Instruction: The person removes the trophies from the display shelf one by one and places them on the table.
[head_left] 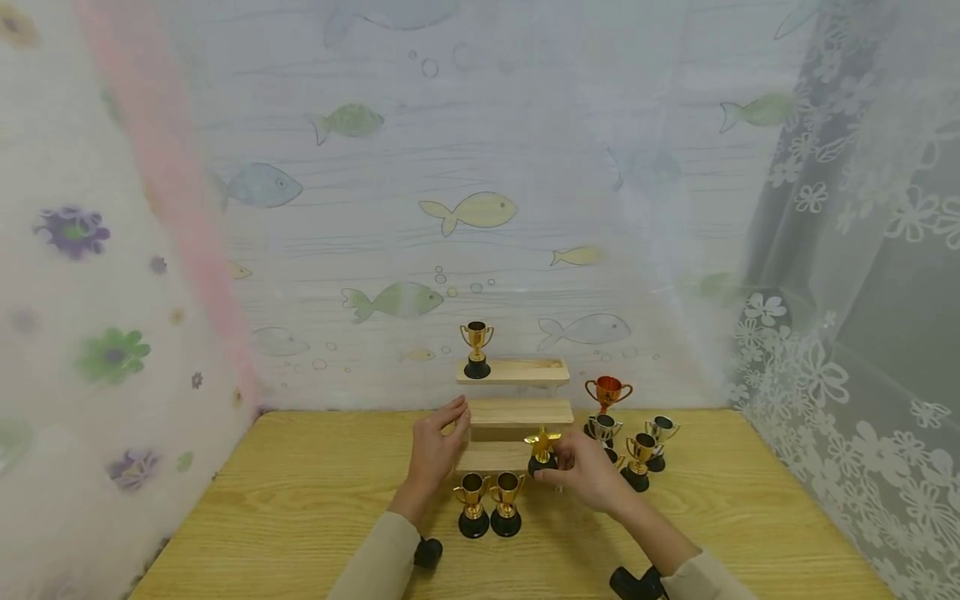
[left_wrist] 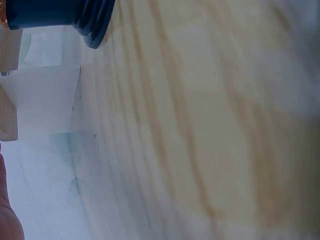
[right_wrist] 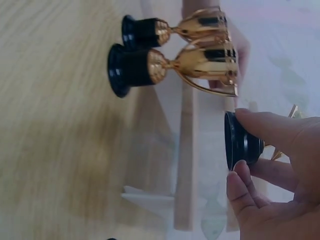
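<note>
A small gold star trophy [head_left: 542, 443] with a black base is in my right hand [head_left: 588, 471], over the right end of the lowest tier of a wooden stepped shelf [head_left: 520, 411]. In the right wrist view, thumb and fingers pinch its black base [right_wrist: 244, 141], the underside facing the camera. My left hand [head_left: 437, 446] rests its fingertips at the left end of the middle tier, fingers fairly straight. On the top tier, at its left, stands a gold cup trophy [head_left: 476, 346]. Two gold cup trophies [head_left: 472, 504] stand side by side in front of the shelf.
Right of the shelf, several cup trophies are grouped: a red-orange one [head_left: 607, 392] at the back, silver ones [head_left: 662, 432] and a gold one [head_left: 641, 454]. The wooden table [head_left: 315, 483] meets a fish-patterned curtain [head_left: 390, 208] behind and a lace curtain [head_left: 817, 367] at right.
</note>
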